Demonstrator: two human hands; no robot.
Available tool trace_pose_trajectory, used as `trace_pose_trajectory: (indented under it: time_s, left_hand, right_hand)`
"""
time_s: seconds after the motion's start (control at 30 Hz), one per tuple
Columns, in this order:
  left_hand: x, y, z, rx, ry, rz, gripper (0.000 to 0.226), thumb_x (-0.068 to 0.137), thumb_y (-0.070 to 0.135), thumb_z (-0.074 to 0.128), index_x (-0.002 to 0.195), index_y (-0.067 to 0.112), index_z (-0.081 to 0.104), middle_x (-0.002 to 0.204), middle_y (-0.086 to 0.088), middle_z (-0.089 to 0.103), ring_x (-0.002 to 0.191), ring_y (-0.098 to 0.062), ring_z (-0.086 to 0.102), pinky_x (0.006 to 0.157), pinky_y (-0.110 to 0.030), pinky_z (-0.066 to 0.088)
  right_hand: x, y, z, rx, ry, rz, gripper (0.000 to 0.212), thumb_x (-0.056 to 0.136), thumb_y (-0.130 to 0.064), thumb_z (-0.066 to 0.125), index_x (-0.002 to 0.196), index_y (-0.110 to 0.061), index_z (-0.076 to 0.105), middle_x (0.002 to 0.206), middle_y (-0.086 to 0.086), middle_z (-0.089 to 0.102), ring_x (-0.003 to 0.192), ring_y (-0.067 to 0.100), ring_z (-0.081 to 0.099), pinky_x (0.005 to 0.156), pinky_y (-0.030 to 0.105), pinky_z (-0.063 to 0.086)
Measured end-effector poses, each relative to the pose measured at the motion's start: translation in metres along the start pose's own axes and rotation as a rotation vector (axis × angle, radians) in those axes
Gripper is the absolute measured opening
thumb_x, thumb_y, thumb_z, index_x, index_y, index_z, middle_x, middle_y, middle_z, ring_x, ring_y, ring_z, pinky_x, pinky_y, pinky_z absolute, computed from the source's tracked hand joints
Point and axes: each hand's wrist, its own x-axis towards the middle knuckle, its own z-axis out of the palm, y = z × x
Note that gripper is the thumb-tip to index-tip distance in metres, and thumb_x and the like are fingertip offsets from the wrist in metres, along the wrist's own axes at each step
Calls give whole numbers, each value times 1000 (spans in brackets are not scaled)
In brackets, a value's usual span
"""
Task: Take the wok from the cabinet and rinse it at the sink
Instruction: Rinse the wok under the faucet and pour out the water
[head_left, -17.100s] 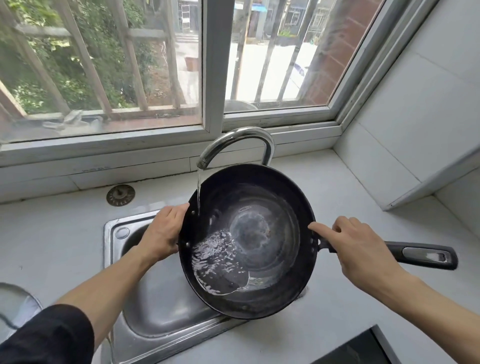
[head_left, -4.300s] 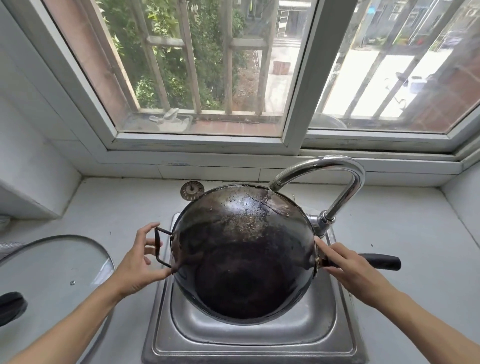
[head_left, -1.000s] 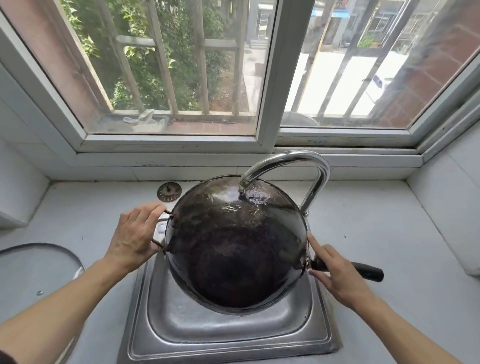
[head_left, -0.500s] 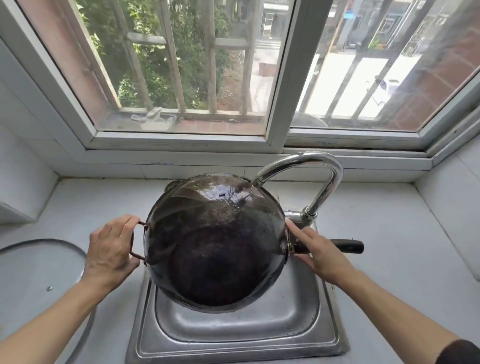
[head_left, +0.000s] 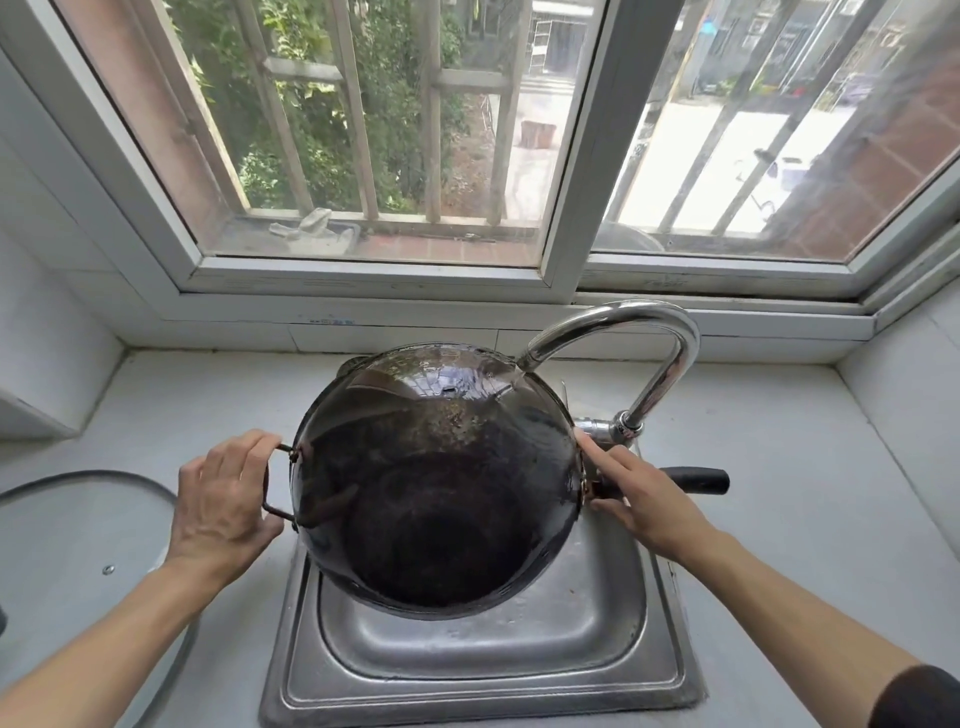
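Both forearms reach forward from the bottom corners, bare to the wrist, with a dark sleeve edge showing on the right one. The left hand (head_left: 221, 501) is knuckles-up, its fingers curled over the wire loop handle (head_left: 274, 486) of the wok (head_left: 436, 483) and the thumb pressed in beneath. The right hand (head_left: 641, 499) is wrapped round the base of the long handle (head_left: 698, 480), index finger stretched forward along the rim.
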Motion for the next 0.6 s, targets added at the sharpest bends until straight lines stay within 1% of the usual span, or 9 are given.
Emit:
trace_pose_trajectory:
  time_s: [0.1,0.17,0.27,0.33,0.4,0.43,0.47,0.53,0.6]
  left_hand:
    - [4,7,-1,-5,-22,-2,94,37,10,85,125,7,51,124,-12,54,108,-36,49,80,-50,40]
    - [6,10,-3,-15,-36,-4,99,34,5,87,126,7,51,124,-12,54,109,-36,49,81,-50,40]
    - [9,12,-5,-34,-41,15,98,34,4,86,126,6,51,124,-13,55,110,-37,49,81,-49,40]
    - [10,15,-5,-55,-46,31,97,35,6,87,125,5,51,124,-15,54,112,-38,48,83,-49,40]
    - [8,17,-5,-80,-53,53,97,36,6,87,126,4,51,124,-16,54,113,-38,48,85,-49,42]
    - [7,18,-5,-91,-59,65,97,36,5,87,126,4,51,124,-16,54,113,-38,48,86,-49,42]
    - [7,18,-5,-101,-64,76,97,36,4,87,126,3,51,124,-16,54,113,-39,48,87,-49,43]
    - [6,20,-4,-121,-68,92,96,37,2,86,126,1,51,124,-17,54,113,-39,49,87,-49,44]
    - [5,22,-4,-135,-70,106,95,38,1,85,127,0,52,123,-18,55,113,-40,49,88,-49,43]
  right_hand:
    - [-1,3,-1,22,1,13,102,85,-13,72,150,-48,2,101,-10,42,83,12,48,79,35,49]
    - [-3,6,-2,29,-2,16,101,85,-15,72,150,-48,2,104,-9,45,86,14,51,83,36,49]
    - [-7,12,-3,29,-13,29,99,86,-17,71,151,-48,3,115,-7,49,97,18,56,89,38,49]
    - [-12,13,-5,28,-4,19,99,86,-16,72,151,-48,4,121,-15,46,102,14,55,92,34,49]
    - [-17,13,-7,33,16,15,100,85,-15,72,151,-48,5,117,-29,36,99,2,48,92,26,46]
    - [-20,14,-8,27,20,16,99,85,-16,72,151,-47,5,111,-33,34,96,-3,43,90,22,43]
    - [-23,14,-8,18,16,21,99,86,-17,72,151,-46,4,106,-32,36,92,-5,41,88,21,42]
    - [-28,15,-8,-4,-5,36,99,87,-19,71,151,-46,1,97,-26,36,82,4,45,82,25,45]
    - [-32,16,-8,-21,-17,48,99,87,-21,71,151,-47,-1,95,-19,36,79,12,48,78,30,47]
